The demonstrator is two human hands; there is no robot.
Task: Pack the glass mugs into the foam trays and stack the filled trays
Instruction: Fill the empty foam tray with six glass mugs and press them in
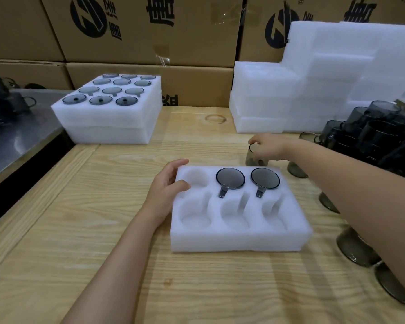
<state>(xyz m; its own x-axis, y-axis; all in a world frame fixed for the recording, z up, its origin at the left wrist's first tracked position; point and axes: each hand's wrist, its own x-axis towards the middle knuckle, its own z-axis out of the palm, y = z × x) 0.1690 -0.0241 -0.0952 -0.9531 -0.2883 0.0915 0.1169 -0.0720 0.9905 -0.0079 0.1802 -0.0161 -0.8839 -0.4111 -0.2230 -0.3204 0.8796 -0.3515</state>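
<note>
A white foam tray (239, 239) with six round pockets lies on the wooden table in front of me. Two smoky grey glass mugs (230, 178) (265, 178) sit in its back middle and back right pockets; the other pockets are bare. My left hand (167, 184) rests on the tray's back left corner, thumb on top, fingers along the edge. My right hand (268, 143) reaches behind the tray and grips the rim of a grey glass mug (255, 157) standing on the table.
A stack of filled foam trays (108, 118) sits at the back left. Bare foam trays (313, 85) are piled at the back right. Many loose grey mugs (379, 136) crowd the right side, some (355, 249) near my right arm. Cardboard boxes (150, 31) wall the back.
</note>
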